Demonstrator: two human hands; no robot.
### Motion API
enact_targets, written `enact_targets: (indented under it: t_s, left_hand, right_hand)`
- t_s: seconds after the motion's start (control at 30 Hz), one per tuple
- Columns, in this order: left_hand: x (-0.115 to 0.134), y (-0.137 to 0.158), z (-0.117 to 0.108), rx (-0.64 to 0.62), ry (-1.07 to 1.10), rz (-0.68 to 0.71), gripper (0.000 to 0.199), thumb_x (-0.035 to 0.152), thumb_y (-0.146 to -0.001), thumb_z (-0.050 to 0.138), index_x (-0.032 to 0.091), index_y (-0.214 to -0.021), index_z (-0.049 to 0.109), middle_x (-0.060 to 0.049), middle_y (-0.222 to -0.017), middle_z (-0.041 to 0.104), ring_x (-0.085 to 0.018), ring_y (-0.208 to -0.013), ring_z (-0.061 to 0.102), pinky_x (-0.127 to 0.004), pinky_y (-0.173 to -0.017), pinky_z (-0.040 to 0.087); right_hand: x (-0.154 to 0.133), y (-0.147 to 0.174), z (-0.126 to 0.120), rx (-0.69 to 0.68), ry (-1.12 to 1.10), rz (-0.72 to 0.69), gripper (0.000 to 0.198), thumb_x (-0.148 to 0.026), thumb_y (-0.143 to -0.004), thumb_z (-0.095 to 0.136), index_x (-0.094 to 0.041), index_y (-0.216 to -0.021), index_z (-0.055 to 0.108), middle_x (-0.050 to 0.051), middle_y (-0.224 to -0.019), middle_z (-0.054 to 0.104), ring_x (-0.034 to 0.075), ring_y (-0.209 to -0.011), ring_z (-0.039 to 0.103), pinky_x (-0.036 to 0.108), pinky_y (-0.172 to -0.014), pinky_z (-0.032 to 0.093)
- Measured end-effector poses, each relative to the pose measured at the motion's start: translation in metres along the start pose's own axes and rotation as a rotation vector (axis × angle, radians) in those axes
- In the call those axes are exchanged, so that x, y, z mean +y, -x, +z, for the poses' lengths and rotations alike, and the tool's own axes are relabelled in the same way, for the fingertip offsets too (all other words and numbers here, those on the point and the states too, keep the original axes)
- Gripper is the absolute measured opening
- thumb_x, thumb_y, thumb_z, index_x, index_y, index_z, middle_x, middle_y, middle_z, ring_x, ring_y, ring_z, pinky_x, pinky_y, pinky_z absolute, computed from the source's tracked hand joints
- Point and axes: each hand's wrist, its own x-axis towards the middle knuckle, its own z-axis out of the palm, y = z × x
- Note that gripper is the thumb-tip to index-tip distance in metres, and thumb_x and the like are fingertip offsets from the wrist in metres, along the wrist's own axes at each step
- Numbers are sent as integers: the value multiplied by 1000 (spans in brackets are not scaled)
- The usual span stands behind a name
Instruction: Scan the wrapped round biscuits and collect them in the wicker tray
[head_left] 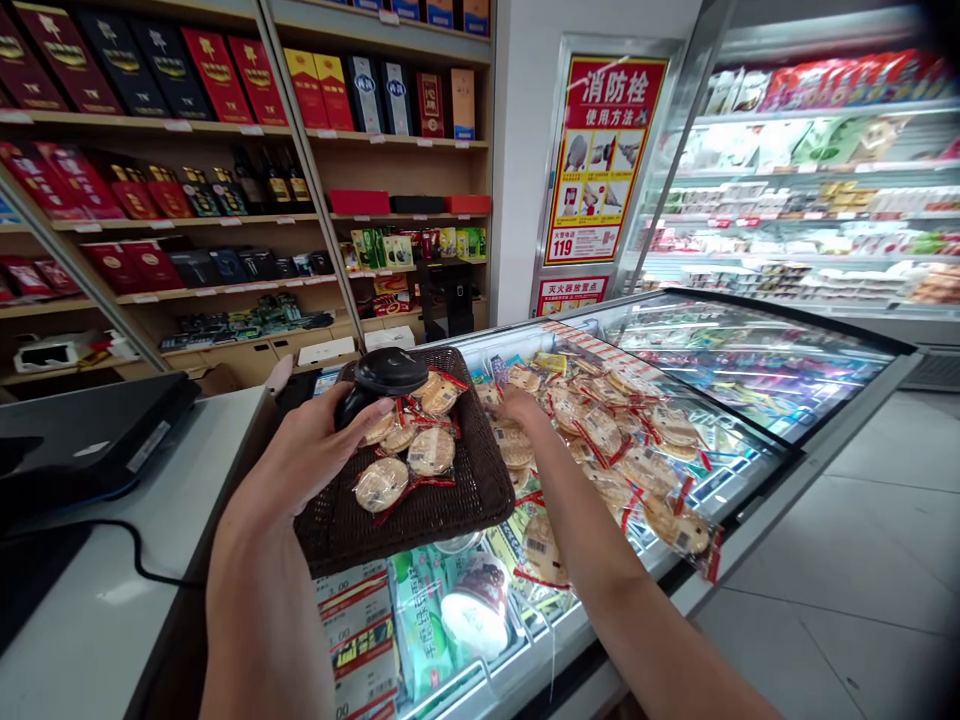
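Above a brown woven basket [484,465] of round wrapped biscuits [431,452], a black scanner [390,370] is gripped by the left hand [311,440], thumb and fingers curled around it. Just beside the basket, a pile of similar packets [604,432] on the glass-topped freezer [806,470] is reached into by the right hand [519,405]; whether one is pinched cannot be told. Beyond, boxes [217,75] are ranged on shelves [420,142].

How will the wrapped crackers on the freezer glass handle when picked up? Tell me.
The wrapped crackers look thin and dry, so they are probably light and brittle. Glossily wrapped, they may slide on the smooth freezer glass. Lying mostly flat, they seem unlikely to roll.
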Motion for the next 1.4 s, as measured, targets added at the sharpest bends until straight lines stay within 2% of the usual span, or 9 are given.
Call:
enact_targets:
  t_s: [0.2, 0.37, 0.47, 0.63, 0.83, 0.97, 1.17, 1.3, 1.4]
  left_hand:
    - [0, 0, 0, -26, 9, 10, 54, 69, -84, 48, 19, -97, 65, -2, -80, 69, -21, -73, 59, -27, -61, 41]
    - [5, 0, 2, -61, 45, 56, 53, 67, -85, 49, 21, -108, 65, -3, -95, 73, -24, -88, 64, -28, -72, 44]
    - [9, 0, 5, -90, 42, 90, 56, 68, -85, 49, 20, -110, 66, -4, -94, 74, -25, -86, 64, -27, -71, 45]
    - [15, 0, 9, -135, 3, 96, 58, 68, -85, 46, 20, -112, 64, -5, -90, 72, -25, -82, 63, -29, -72, 45]
    - [15, 1, 8, -130, -22, 84, 56, 66, -84, 46, 20, -111, 63, -6, -93, 71, -26, -84, 63, -30, -71, 44]
    - [15, 1, 5, -91, 2, 68, 59, 69, -84, 46, 19, -111, 64, -4, -88, 71, -24, -80, 63, -28, -69, 43]
    - [11, 3, 1, -53, 10, 75, 56, 67, -85, 47, 20, -109, 65, -5, -95, 74, -26, -88, 65, -28, -73, 45]
    - [11, 4, 0, -48, 20, 93, 56, 67, -85, 48, 21, -111, 65, -4, -96, 73, -26, -89, 64, -27, -73, 45]
    - [11, 3, 1, -59, 8, 86, 56, 67, -86, 47, 21, -110, 66, -3, -91, 72, -23, -82, 64, -26, -71, 44]
  right_hand:
    - [5, 11, -25, -66, -44, -44, 62, -33, -67, 84, -17, -121, 59, 12, -115, 70, 27, -105, 67, 29, -83, 50]
    - [-1, 34, -51, 409, -209, 7, 49, -33, -89, 61, -9, -129, 47, 20, -116, 66, 31, -109, 63, 34, -84, 46]
    - [-8, 50, -64, 515, -355, -97, 46, -44, -90, 58, -14, -124, 49, 15, -110, 68, 29, -105, 62, 34, -84, 45]
    - [-25, 72, -69, 442, -565, -328, 35, -51, -90, 54, -22, -110, 57, 5, -100, 68, 23, -92, 62, 31, -79, 43]
    - [-33, 78, -69, 438, -563, -413, 31, -50, -88, 58, -23, -102, 60, 3, -95, 68, 20, -88, 61, 30, -76, 42]
    - [-38, 67, -57, 358, -489, -376, 31, -48, -89, 59, -22, -106, 59, 5, -98, 68, 21, -90, 62, 30, -76, 44]
    - [-55, 54, -28, 37, -417, -433, 29, -37, -90, 61, -22, -115, 56, 6, -105, 70, 20, -90, 65, 28, -75, 47]
    - [-33, 55, -45, 143, -202, -389, 27, -30, -92, 58, -22, -118, 57, 8, -113, 69, 21, -100, 65, 29, -81, 47]
    - [-8, 55, -62, 45, 84, -263, 38, -30, -77, 77, -20, -111, 63, 10, -114, 69, 24, -104, 66, 29, -81, 49]
